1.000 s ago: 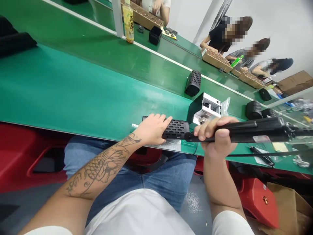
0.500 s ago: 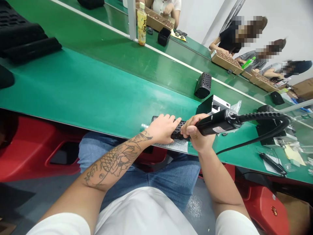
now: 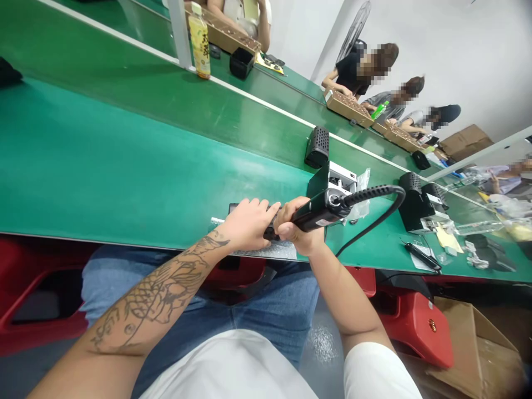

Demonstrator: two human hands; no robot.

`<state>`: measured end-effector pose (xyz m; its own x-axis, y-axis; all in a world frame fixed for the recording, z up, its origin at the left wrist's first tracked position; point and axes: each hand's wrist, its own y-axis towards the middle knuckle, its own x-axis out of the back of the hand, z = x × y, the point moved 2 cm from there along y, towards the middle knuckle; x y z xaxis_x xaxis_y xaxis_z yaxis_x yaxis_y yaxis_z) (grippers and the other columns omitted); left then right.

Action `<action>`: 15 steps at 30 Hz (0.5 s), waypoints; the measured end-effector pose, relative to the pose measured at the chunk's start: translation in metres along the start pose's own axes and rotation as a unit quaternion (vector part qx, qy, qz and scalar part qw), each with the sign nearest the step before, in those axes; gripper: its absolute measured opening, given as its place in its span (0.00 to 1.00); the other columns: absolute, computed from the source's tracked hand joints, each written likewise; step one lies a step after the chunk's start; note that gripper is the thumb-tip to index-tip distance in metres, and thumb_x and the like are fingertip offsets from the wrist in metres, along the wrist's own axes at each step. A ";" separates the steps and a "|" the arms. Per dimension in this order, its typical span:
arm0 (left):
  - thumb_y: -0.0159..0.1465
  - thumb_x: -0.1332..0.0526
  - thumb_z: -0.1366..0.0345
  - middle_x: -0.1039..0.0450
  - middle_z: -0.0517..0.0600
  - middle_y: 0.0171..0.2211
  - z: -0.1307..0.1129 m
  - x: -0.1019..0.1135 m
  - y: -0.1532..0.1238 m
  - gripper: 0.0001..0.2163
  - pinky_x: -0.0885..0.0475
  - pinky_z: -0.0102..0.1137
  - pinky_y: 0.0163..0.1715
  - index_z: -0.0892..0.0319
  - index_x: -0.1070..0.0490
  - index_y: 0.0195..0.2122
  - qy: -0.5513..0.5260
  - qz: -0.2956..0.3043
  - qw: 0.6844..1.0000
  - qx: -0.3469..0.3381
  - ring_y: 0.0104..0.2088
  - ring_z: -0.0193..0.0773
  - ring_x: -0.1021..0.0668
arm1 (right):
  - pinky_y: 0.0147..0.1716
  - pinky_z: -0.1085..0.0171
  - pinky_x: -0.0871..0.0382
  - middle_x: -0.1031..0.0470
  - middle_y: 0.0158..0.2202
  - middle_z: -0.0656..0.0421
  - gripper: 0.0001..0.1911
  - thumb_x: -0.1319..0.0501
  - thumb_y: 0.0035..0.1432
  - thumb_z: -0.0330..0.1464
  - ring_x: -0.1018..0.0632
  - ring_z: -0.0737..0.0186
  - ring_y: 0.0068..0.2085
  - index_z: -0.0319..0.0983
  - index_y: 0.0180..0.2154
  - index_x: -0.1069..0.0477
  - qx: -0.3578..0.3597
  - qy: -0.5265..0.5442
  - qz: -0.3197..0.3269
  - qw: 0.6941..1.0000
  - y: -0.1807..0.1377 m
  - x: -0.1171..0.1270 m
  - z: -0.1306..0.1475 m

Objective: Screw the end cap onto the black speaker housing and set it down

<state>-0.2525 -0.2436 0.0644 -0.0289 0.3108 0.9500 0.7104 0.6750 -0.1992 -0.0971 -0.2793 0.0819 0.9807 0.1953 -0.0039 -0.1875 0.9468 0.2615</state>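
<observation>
My left hand (image 3: 250,224) lies over a black perforated casing (image 3: 233,208) at the table's near edge, fingers across the top, gripping it against the surface. Most of the casing is hidden beneath that hand. In my right hand (image 3: 302,235) is a black corded electric screwdriver (image 3: 318,210), its body slanting up to the right. Its tip, low over the casing's right end, is hidden by my fingers. Clear bubble wrap (image 3: 274,251) shows under the casing.
Just beyond my right hand stands a black and silver unit (image 3: 322,180), with a perforated black cover (image 3: 318,147) behind it. More units (image 3: 411,205) and a black pen-like tool (image 3: 423,256) are at the right. A drink bottle (image 3: 200,44) stands by a post. People work across the table.
The view has swung to the right, so things on the table appear farther left. Both hands keep their places on the casing and the screwdriver.
</observation>
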 end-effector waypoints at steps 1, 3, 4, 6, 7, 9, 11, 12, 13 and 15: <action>0.70 0.37 0.49 0.26 0.68 0.69 0.000 0.000 0.000 0.38 0.23 0.55 0.70 0.59 0.34 0.79 0.000 0.000 1.000 0.004 0.70 0.65 0.22 | 0.28 0.69 0.33 0.29 0.24 0.61 0.42 0.16 0.48 0.60 0.27 0.74 0.26 0.37 0.29 0.40 0.001 0.002 0.001 1.000 0.000 -0.002 0.001; 0.70 0.35 0.48 0.25 0.67 0.69 0.000 0.000 -0.001 0.39 0.23 0.54 0.70 0.58 0.34 0.79 -0.001 -0.007 1.000 0.010 0.69 0.64 0.21 | 0.29 0.70 0.31 0.28 0.24 0.60 0.41 0.16 0.49 0.57 0.26 0.74 0.27 0.37 0.27 0.39 0.009 0.010 0.016 1.000 0.000 -0.007 0.005; 0.70 0.35 0.48 0.25 0.67 0.69 0.000 -0.001 -0.001 0.39 0.23 0.54 0.70 0.57 0.34 0.80 -0.001 -0.012 1.000 0.010 0.69 0.64 0.21 | 0.30 0.70 0.30 0.28 0.25 0.60 0.40 0.15 0.49 0.56 0.26 0.74 0.28 0.36 0.28 0.38 0.012 0.014 0.026 0.999 0.000 -0.009 0.008; 0.70 0.34 0.47 0.25 0.66 0.69 0.002 -0.003 -0.001 0.41 0.23 0.53 0.71 0.56 0.36 0.82 0.001 -0.021 1.000 0.008 0.70 0.64 0.21 | 0.30 0.70 0.27 0.26 0.25 0.61 0.37 0.16 0.51 0.56 0.24 0.73 0.27 0.36 0.31 0.34 0.016 0.020 0.020 0.999 0.002 -0.005 0.016; 0.69 0.33 0.46 0.25 0.66 0.70 0.002 -0.004 -0.001 0.44 0.23 0.52 0.71 0.56 0.38 0.84 0.003 -0.024 1.000 0.009 0.70 0.64 0.21 | 0.30 0.69 0.27 0.27 0.24 0.62 0.36 0.18 0.53 0.57 0.24 0.73 0.26 0.36 0.35 0.32 0.019 0.017 -0.008 1.000 0.002 0.003 0.022; 0.68 0.31 0.45 0.26 0.66 0.71 0.004 -0.005 0.000 0.49 0.24 0.50 0.72 0.56 0.43 0.87 0.006 -0.026 1.000 0.017 0.70 0.63 0.20 | 0.28 0.69 0.27 0.30 0.23 0.66 0.36 0.21 0.57 0.60 0.26 0.73 0.23 0.37 0.43 0.30 0.037 -0.016 -0.112 0.993 0.004 0.031 0.035; 0.67 0.30 0.43 0.26 0.67 0.72 0.003 -0.006 0.001 0.53 0.24 0.49 0.72 0.57 0.47 0.88 0.010 -0.024 0.999 0.022 0.70 0.62 0.20 | 0.28 0.70 0.26 0.31 0.23 0.69 0.39 0.23 0.57 0.63 0.26 0.73 0.22 0.38 0.48 0.30 0.073 -0.084 -0.250 0.962 0.006 0.073 0.047; 0.68 0.30 0.42 0.26 0.67 0.71 0.002 -0.006 0.002 0.53 0.24 0.48 0.72 0.58 0.47 0.88 0.011 -0.024 0.999 0.023 0.70 0.62 0.20 | 0.28 0.70 0.27 0.30 0.24 0.69 0.40 0.22 0.55 0.63 0.25 0.73 0.23 0.38 0.47 0.31 0.101 -0.120 -0.321 0.934 0.007 0.096 0.051; 0.68 0.30 0.42 0.25 0.67 0.71 0.001 -0.006 0.003 0.53 0.24 0.48 0.72 0.58 0.47 0.88 0.012 -0.024 0.999 0.023 0.69 0.62 0.20 | 0.28 0.69 0.26 0.28 0.24 0.68 0.41 0.21 0.54 0.64 0.24 0.73 0.23 0.38 0.46 0.32 0.119 -0.147 -0.377 0.907 0.008 0.118 0.053; 0.68 0.30 0.43 0.25 0.66 0.71 -0.001 -0.007 0.004 0.53 0.24 0.49 0.71 0.58 0.47 0.88 0.011 -0.027 0.999 0.023 0.68 0.62 0.19 | 0.26 0.68 0.28 0.30 0.23 0.69 0.44 0.22 0.51 0.66 0.26 0.72 0.22 0.39 0.43 0.34 0.145 -0.163 -0.441 0.871 0.011 0.154 0.049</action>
<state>-0.2486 -0.2440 0.0577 -0.0506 0.2596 0.9644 0.6754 0.7203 -0.1584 0.0540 -0.2512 0.1316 0.7086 -0.7026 -0.0653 0.6219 0.5782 0.5280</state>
